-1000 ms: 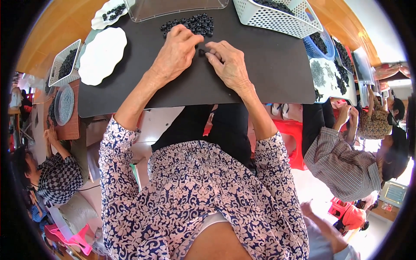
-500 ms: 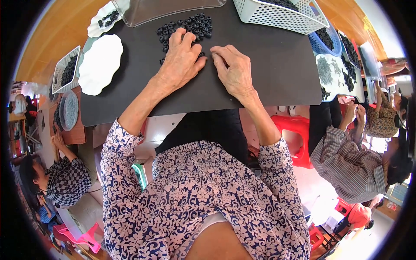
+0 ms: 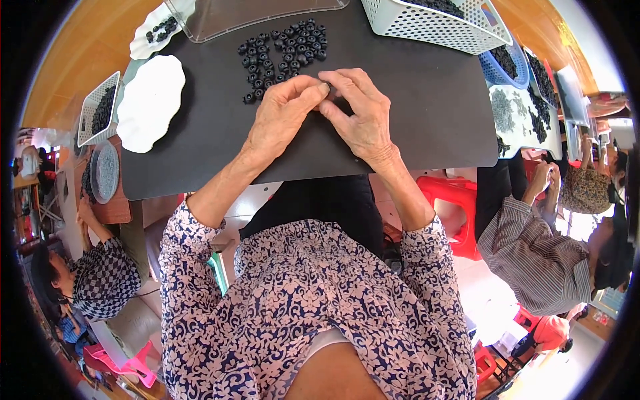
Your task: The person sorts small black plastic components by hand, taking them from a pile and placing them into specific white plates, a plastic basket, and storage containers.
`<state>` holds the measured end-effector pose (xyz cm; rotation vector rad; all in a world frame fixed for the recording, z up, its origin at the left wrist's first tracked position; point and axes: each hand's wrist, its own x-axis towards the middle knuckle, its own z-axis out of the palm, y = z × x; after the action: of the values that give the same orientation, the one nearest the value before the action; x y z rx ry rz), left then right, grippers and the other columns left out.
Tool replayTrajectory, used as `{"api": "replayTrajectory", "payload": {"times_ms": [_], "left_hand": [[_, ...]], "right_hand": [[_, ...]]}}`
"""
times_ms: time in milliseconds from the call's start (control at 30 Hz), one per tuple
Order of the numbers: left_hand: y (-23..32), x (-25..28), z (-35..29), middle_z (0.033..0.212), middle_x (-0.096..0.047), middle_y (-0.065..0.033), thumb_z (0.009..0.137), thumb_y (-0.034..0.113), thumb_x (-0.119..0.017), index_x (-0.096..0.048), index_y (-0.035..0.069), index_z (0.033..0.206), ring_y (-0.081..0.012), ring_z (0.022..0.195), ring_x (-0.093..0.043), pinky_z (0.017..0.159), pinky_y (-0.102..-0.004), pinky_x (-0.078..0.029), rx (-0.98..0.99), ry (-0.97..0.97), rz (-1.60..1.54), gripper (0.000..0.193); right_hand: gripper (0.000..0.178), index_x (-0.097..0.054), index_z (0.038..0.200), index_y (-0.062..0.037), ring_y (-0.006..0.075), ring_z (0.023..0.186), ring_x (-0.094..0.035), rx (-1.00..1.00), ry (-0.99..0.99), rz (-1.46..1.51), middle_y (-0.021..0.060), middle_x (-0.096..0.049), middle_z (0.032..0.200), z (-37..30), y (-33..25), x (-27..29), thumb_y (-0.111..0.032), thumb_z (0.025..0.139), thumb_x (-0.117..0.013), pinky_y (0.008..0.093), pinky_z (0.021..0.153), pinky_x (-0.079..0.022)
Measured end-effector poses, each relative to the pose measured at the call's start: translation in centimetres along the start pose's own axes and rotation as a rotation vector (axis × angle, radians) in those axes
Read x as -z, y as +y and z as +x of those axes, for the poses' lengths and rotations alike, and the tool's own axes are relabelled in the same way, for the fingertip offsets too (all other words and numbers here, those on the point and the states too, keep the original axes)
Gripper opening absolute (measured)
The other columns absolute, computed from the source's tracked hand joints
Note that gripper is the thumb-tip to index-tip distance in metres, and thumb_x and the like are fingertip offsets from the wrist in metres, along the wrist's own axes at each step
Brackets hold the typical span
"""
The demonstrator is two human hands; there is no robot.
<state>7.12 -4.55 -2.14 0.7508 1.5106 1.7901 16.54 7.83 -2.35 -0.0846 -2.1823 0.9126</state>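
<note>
Small round black parts [image 3: 283,50], each with a hole, lie in a loose cluster on the dark table mat [image 3: 427,113]. Just in front of them my two hands meet at the fingertips. My left hand [image 3: 285,113] is closed in a pinch of thumb and forefinger. Against it, the thumb and fingers of my right hand [image 3: 360,110] curl in and also pinch. Whatever they hold between them is hidden by the fingers and too small to name.
A white scalloped plate [image 3: 152,103] sits at the left edge, with a second scalloped dish [image 3: 148,40] of black parts behind it. White baskets [image 3: 427,27] and a blue basket [image 3: 493,70] hold more dark pieces. Co-workers [image 3: 107,277] sit at both sides.
My left hand has left the black parts and come right and nearer, meeting my right hand. My right hand has stayed nearly in place.
</note>
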Motion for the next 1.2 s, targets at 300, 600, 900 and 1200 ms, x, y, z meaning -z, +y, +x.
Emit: {"api": "replayTrajectory", "payload": {"times_ms": [300,600,900,1200], "left_hand": [[-0.1,0.0,-0.2,0.080,-0.060,0.0010,0.094,0.024,-0.057,-0.064,0.000,0.089,-0.0053,0.077,-0.051,0.071,-0.0201,-0.041,0.035,0.014,-0.027,0.026],[0.9,-0.1,0.3,0.097,-0.061,-0.0080,0.097,0.030,-0.046,-0.060,0.000,0.106,-0.0180,0.092,-0.055,0.084,-0.0292,-0.044,-0.247,0.093,0.318,0.034],[-0.3,-3.3,0.7,0.116,-0.059,-0.0160,0.096,0.026,-0.045,-0.054,0.000,0.120,-0.0287,0.112,-0.053,0.097,-0.0343,-0.040,-0.447,-0.028,0.479,0.036],[1.4,3.5,-0.4,0.112,-0.053,-0.0156,0.079,0.008,-0.062,-0.057,0.000,0.105,-0.0350,0.113,-0.044,0.098,-0.0440,-0.038,-0.710,0.038,1.118,0.027]], "right_hand": [[0.035,-0.064,0.102,-0.0027,0.0272,0.085,-0.060,0.031,-0.008,-0.065,0.0084,-0.062,0.095,-0.2,0.1,0.0,-0.004,0.068,-0.074,0.0357,0.074,-0.051],[0.025,-0.065,0.094,-0.0024,0.0275,0.080,-0.060,0.083,0.014,-0.065,0.0086,-0.063,0.089,-0.6,0.0,-0.4,-0.003,0.071,-0.074,0.0364,0.072,-0.051],[0.016,-0.063,0.086,-0.0003,0.0227,0.077,-0.061,0.036,0.034,0.146,0.0082,-0.061,0.084,-1.1,0.3,0.1,0.009,0.073,-0.063,0.0298,0.067,-0.049],[0.016,-0.066,0.099,0.0012,0.0023,0.059,-0.046,-0.666,-0.021,0.804,-0.0004,-0.059,0.077,0.2,-0.5,1.1,-0.010,0.092,-0.057,0.0181,0.050,-0.036]]}}
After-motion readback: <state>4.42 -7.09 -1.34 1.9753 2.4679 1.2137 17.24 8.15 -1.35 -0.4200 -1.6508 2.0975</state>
